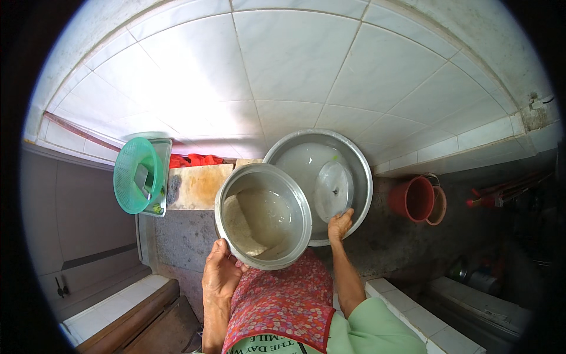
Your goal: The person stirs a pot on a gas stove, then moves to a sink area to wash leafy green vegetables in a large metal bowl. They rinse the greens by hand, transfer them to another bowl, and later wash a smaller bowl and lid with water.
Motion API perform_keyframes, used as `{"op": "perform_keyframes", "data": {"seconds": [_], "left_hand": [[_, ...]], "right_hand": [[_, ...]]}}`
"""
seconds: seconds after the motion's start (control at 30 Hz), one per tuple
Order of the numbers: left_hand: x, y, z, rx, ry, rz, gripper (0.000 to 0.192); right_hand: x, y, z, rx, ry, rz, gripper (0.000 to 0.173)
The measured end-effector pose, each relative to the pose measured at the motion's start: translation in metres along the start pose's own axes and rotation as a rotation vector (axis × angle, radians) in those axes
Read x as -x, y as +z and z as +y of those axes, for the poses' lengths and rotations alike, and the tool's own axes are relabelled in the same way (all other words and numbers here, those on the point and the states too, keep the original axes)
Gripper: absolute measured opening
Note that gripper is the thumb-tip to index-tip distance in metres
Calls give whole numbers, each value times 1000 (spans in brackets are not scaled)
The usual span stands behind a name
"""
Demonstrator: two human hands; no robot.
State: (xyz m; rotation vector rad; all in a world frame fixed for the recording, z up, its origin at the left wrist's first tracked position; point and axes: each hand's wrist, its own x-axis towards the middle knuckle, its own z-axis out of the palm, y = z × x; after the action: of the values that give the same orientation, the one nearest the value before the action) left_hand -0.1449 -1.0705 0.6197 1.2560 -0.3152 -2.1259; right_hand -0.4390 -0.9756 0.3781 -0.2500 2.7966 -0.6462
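My left hand [222, 271] grips the near left rim of a deep aluminium pot [289, 183], its thumb on the edge. Inside the pot, a pale grainy mass [241, 223], apparently rice, lies on the left under cloudy water. The pot overlaps the left side of a larger metal basin [363, 170] of whitish water. My right hand [339, 225] pinches the near edge of a round metal lid or shallow bowl [332, 192] in that basin. A dark spot marks its middle. What supports the pot from below is hidden.
On the left, a green plastic colander [138, 177] leans over a metal tray [166, 155]. Beside them are a stained board-like slab [203, 186] and red plastic bags [194, 160]. A red bucket [411, 199] stands right, before a tiled wall [292, 57].
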Motion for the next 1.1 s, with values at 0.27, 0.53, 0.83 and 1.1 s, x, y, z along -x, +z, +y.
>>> {"op": "perform_keyframes", "data": {"seconds": [0.27, 0.53, 0.83, 1.1], "left_hand": [[3, -13, -2, -63, 10, 57, 20], [-10, -23, -3, -88, 0, 102, 19], [-46, -12, -15, -12, -92, -32, 23], [-70, -4, -31, 137, -155, -143, 29]], "right_hand": [[-29, 66, 45, -1176, 645, -570, 50], [-30, -2, 15, -1189, 510, -560, 51], [-8, -107, -39, -1156, 85, -583, 40], [28, -115, -57, -849, -214, -244, 45]]}}
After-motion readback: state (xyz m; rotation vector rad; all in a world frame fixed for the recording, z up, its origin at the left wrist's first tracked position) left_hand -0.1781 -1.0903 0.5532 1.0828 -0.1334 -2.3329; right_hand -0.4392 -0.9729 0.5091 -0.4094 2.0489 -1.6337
